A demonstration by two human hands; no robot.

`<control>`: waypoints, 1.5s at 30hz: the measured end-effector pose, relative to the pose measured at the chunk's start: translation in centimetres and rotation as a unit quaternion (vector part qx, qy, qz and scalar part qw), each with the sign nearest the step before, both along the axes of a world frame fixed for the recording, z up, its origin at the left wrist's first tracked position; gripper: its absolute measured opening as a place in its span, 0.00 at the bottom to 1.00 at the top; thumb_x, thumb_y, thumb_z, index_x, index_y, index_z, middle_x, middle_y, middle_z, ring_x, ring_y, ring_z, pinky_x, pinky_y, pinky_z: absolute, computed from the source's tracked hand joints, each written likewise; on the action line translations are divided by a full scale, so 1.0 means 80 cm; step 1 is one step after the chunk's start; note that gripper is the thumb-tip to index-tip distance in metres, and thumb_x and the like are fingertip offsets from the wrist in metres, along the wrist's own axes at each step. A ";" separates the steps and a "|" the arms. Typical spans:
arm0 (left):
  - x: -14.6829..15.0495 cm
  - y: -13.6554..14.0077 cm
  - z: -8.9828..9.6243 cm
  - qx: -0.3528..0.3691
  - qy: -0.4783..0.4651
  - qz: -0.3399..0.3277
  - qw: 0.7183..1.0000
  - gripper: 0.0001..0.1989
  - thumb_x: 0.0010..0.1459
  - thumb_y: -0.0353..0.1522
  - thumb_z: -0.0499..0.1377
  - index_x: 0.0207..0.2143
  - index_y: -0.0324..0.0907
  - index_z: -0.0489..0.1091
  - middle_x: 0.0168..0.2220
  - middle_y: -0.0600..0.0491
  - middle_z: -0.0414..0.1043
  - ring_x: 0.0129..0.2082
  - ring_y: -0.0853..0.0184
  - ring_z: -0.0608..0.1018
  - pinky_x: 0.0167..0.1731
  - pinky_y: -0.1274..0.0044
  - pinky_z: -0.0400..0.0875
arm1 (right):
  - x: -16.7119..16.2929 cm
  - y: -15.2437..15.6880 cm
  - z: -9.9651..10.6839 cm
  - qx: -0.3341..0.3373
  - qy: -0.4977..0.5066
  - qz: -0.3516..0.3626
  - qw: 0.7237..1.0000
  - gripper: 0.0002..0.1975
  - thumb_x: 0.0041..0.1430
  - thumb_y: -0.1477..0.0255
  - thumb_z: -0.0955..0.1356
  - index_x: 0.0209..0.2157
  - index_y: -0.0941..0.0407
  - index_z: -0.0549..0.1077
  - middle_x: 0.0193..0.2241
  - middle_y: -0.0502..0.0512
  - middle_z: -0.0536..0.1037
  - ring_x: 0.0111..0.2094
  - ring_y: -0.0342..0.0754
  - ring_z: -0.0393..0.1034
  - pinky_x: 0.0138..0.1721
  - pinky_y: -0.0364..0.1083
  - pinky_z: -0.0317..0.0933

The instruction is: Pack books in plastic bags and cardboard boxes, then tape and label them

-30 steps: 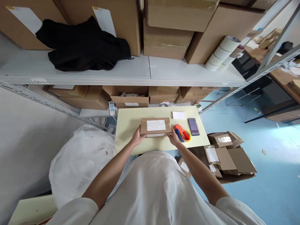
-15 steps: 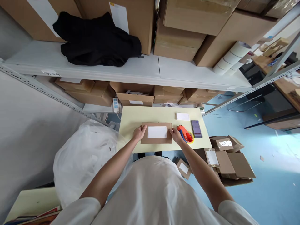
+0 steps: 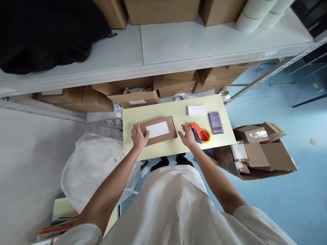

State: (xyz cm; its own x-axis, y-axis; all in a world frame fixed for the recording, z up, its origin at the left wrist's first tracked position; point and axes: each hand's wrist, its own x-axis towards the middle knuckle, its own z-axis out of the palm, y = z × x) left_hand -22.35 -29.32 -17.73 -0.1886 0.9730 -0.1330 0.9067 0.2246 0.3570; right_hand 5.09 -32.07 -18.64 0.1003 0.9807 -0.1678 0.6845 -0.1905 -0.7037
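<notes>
A brown cardboard box [image 3: 160, 136] with a white label [image 3: 157, 129] on top lies tilted slightly on the pale yellow table [image 3: 143, 110]. My left hand [image 3: 139, 136] rests on the box's left end, fingers spread. Off the box's right end, my right hand [image 3: 187, 135] is open and holds nothing. Close beside that hand lies a red and blue tape dispenser [image 3: 199, 132] with a yellow-edged roll. A stack of white labels [image 3: 196, 110] and a blurred purple item [image 3: 216, 122] lie farther back on the table.
Above the table runs a grey shelf [image 3: 163, 56] with a black garment [image 3: 46, 37] and white rolls [image 3: 252, 17]. Open cartons [image 3: 138, 98] stand behind the table. At right on the floor is a large carton of boxes [image 3: 258, 151]; at left, a translucent plastic bag [image 3: 94, 166].
My right hand has let go of the box and opened. The box has turned and sits farther left, with my left hand now flatter on it. The view has shifted closer and rotated.
</notes>
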 end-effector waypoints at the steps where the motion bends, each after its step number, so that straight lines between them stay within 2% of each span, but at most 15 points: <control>1: 0.013 0.001 0.008 0.011 0.023 -0.055 0.998 0.42 0.56 0.46 0.55 0.65 0.31 0.46 0.66 0.32 0.44 0.66 0.48 0.51 0.60 0.59 0.52 | 0.019 -0.014 -0.001 0.019 -0.046 -0.004 0.999 0.23 0.60 0.63 0.62 0.52 0.62 0.66 0.47 0.68 0.70 0.47 0.56 0.67 0.47 0.52 0.61; 3: 0.046 0.005 0.021 0.006 0.057 -0.170 0.984 0.47 0.52 0.51 0.57 0.65 0.34 0.45 0.67 0.33 0.39 0.66 0.46 0.48 0.60 0.56 0.49 | 0.055 -0.038 -0.006 0.016 -0.140 -0.012 0.990 0.23 0.59 0.62 0.63 0.51 0.63 0.66 0.46 0.70 0.70 0.49 0.61 0.64 0.48 0.56 0.59; 5: 0.083 0.014 0.027 -0.021 0.085 -0.261 0.961 0.53 0.46 0.54 0.60 0.66 0.36 0.45 0.68 0.33 0.35 0.66 0.43 0.44 0.60 0.53 0.45 | 0.081 -0.053 -0.016 -0.039 -0.204 0.001 0.978 0.25 0.58 0.62 0.65 0.51 0.65 0.65 0.44 0.72 0.71 0.47 0.63 0.64 0.47 0.57 0.58; 8: 0.131 0.026 0.024 -0.063 0.106 -0.325 0.938 0.57 0.40 0.55 0.63 0.66 0.37 0.46 0.68 0.32 0.32 0.66 0.39 0.41 0.59 0.50 0.40 | 0.097 -0.050 -0.032 -0.137 -0.227 0.045 0.963 0.26 0.58 0.62 0.66 0.51 0.68 0.63 0.43 0.74 0.71 0.45 0.62 0.66 0.46 0.54 0.58; 12: 0.170 0.037 0.021 -0.077 0.072 -0.311 0.945 0.48 0.49 0.52 0.59 0.65 0.37 0.47 0.68 0.33 0.35 0.67 0.42 0.41 0.60 0.50 0.41 | 0.116 -0.029 -0.036 -0.180 -0.156 0.074 0.968 0.16 0.60 0.69 0.62 0.46 0.65 0.66 0.39 0.69 0.73 0.39 0.58 0.69 0.40 0.52 0.59; 16: 0.207 0.056 0.039 -0.081 -0.103 -0.250 0.959 0.36 0.59 0.47 0.52 0.64 0.39 0.50 0.66 0.36 0.47 0.65 0.51 0.54 0.59 0.59 0.53 | 0.166 -0.027 -0.023 -0.068 0.044 0.083 0.993 0.09 0.59 0.65 0.60 0.33 0.56 0.65 0.28 0.56 0.70 0.30 0.52 0.65 0.33 0.49 0.58; 18: 0.228 0.070 0.053 -0.155 -0.231 -0.209 0.938 0.33 0.60 0.47 0.52 0.63 0.41 0.52 0.61 0.37 0.58 0.59 0.55 0.66 0.55 0.63 0.62 | 0.189 -0.030 -0.019 -0.024 0.179 0.082 0.980 0.11 0.57 0.61 0.60 0.29 0.54 0.62 0.23 0.51 0.66 0.25 0.47 0.60 0.28 0.47 0.56; 20: 0.250 0.082 0.068 -0.257 -0.331 -0.179 0.890 0.33 0.58 0.48 0.54 0.60 0.39 0.58 0.54 0.38 0.67 0.50 0.58 0.74 0.49 0.66 0.68 | 0.203 -0.032 -0.018 -0.002 0.290 0.079 0.954 0.13 0.56 0.59 0.60 0.28 0.54 0.62 0.22 0.49 0.63 0.23 0.45 0.56 0.25 0.45 0.52; 22: 0.268 0.092 0.079 -0.328 -0.377 -0.163 0.851 0.32 0.53 0.48 0.60 0.54 0.37 0.65 0.48 0.39 0.73 0.43 0.60 0.77 0.44 0.69 0.71 | 0.207 -0.033 -0.020 0.005 0.358 0.081 0.930 0.14 0.56 0.58 0.60 0.28 0.55 0.63 0.22 0.48 0.62 0.23 0.43 0.55 0.24 0.44 0.51; 24: 0.281 0.097 0.084 -0.355 -0.386 -0.156 0.837 0.28 0.50 0.46 0.63 0.47 0.36 0.71 0.41 0.42 0.76 0.38 0.64 0.78 0.39 0.72 0.71 | 0.206 -0.034 -0.023 0.000 0.389 0.081 0.918 0.15 0.55 0.57 0.61 0.29 0.55 0.64 0.22 0.47 0.62 0.23 0.43 0.55 0.24 0.43 0.50; 27: 0.292 0.103 0.081 -0.351 -0.355 -0.174 0.849 0.18 0.49 0.43 0.64 0.34 0.36 0.74 0.30 0.48 0.76 0.30 0.69 0.76 0.32 0.76 0.70 | 0.199 -0.037 -0.028 -0.017 0.407 0.074 0.910 0.16 0.54 0.56 0.63 0.28 0.56 0.64 0.21 0.47 0.61 0.23 0.42 0.53 0.24 0.43 0.49; 30: 0.294 0.118 0.077 -0.320 -0.251 -0.218 0.887 0.14 0.51 0.40 0.62 0.27 0.37 0.73 0.25 0.52 0.74 0.25 0.71 0.74 0.27 0.78 0.68 | 0.187 -0.034 -0.031 -0.051 0.429 0.040 0.901 0.19 0.53 0.53 0.64 0.25 0.56 0.64 0.20 0.46 0.61 0.22 0.41 0.53 0.23 0.42 0.48; 34: 0.291 0.157 0.065 -0.296 -0.097 -0.269 0.911 0.11 0.50 0.38 0.61 0.25 0.39 0.73 0.21 0.53 0.73 0.23 0.70 0.74 0.25 0.79 0.66 | 0.162 -0.008 -0.032 -0.133 0.444 -0.110 0.879 0.26 0.54 0.48 0.63 0.20 0.56 0.63 0.16 0.46 0.58 0.19 0.39 0.50 0.20 0.42 0.46; 39: 0.273 0.202 0.023 -0.407 -0.017 -0.271 0.872 0.11 0.46 0.39 0.63 0.20 0.41 0.71 0.21 0.52 0.73 0.22 0.69 0.74 0.25 0.77 0.67 | 0.136 0.001 -0.047 -0.245 0.515 -0.201 0.796 0.30 0.49 0.43 0.65 0.19 0.58 0.68 0.14 0.49 0.65 0.18 0.40 0.57 0.19 0.42 0.52; 45: 0.243 0.216 -0.017 -0.408 0.176 -0.395 0.804 0.12 0.45 0.42 0.63 0.16 0.45 0.72 0.17 0.52 0.70 0.26 0.61 0.75 0.29 0.71 0.68 | 0.089 -0.086 -0.081 -0.353 0.563 -0.260 0.701 0.27 0.48 0.45 0.67 0.22 0.57 0.75 0.17 0.54 0.75 0.19 0.46 0.65 0.19 0.44 0.60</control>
State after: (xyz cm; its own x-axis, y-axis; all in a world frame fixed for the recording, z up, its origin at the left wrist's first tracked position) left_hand -2.88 -12.04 -19.05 0.2799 0.4227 -0.8620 0.8941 -0.4417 0.0738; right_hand 12.17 -38.96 -25.14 -0.1724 0.4931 -0.8527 -0.5197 -0.7809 -0.3465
